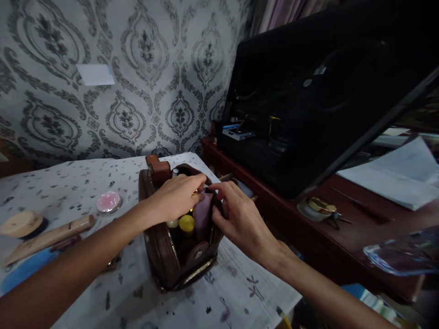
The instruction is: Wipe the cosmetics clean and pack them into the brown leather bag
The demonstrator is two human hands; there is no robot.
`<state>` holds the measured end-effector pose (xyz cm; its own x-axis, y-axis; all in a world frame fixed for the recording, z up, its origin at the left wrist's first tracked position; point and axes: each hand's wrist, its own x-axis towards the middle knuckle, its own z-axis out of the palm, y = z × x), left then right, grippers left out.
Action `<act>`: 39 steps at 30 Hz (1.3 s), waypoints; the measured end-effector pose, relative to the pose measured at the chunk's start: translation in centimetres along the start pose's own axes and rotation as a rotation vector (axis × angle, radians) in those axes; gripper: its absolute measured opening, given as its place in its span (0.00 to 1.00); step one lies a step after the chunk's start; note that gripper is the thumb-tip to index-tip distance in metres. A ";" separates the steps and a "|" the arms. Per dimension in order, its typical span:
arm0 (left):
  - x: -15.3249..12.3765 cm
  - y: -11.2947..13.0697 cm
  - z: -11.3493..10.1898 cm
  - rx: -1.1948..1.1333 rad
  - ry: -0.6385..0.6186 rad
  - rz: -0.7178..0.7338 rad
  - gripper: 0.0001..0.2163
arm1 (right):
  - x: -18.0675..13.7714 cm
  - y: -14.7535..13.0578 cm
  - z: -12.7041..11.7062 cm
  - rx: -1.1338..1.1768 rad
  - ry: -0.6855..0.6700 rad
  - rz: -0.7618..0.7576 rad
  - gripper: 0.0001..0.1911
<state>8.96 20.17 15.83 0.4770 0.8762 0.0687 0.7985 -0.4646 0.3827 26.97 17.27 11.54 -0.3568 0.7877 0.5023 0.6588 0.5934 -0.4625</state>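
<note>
A brown zip-up toiletry bag (163, 256) stands open on the patterned tablecloth (85, 178). Inside show a yellow-capped bottle (186, 223), a pale cap beside it, and a mauve pouch or tube (203, 215). My left hand (174, 197) reaches over the bag's opening, fingers curled and pinching something small that I cannot make out. My right hand (236, 219) grips the bag's right rim and the mauve item, fingers closed.
On the cloth to the left lie a round pink compact (108, 201), a wooden-handled brush (51, 236) and a round wooden brush (21, 224). To the right stands a dark wooden cabinet (308, 237) with a black monitor (308, 100), papers and a small tin.
</note>
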 end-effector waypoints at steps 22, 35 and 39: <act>0.2 0.6 0.5 0.028 0.058 0.001 0.05 | 0.7 -0.3 -0.2 -0.193 -0.063 0.004 0.04; -0.8 -1.5 -1.7 -0.546 0.118 -0.024 0.04 | 0.2 -0.9 -0.2 -0.412 -0.139 0.032 0.08; -0.9 -1.8 -1.8 -0.727 0.280 -0.005 0.11 | 0.1 -0.9 0.0 -0.315 -0.041 -0.031 0.10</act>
<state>6.40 20.41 16.69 0.2865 0.9226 0.2584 0.3128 -0.3450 0.8850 26.41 16.80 12.01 -0.4019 0.7797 0.4801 0.8175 0.5418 -0.1956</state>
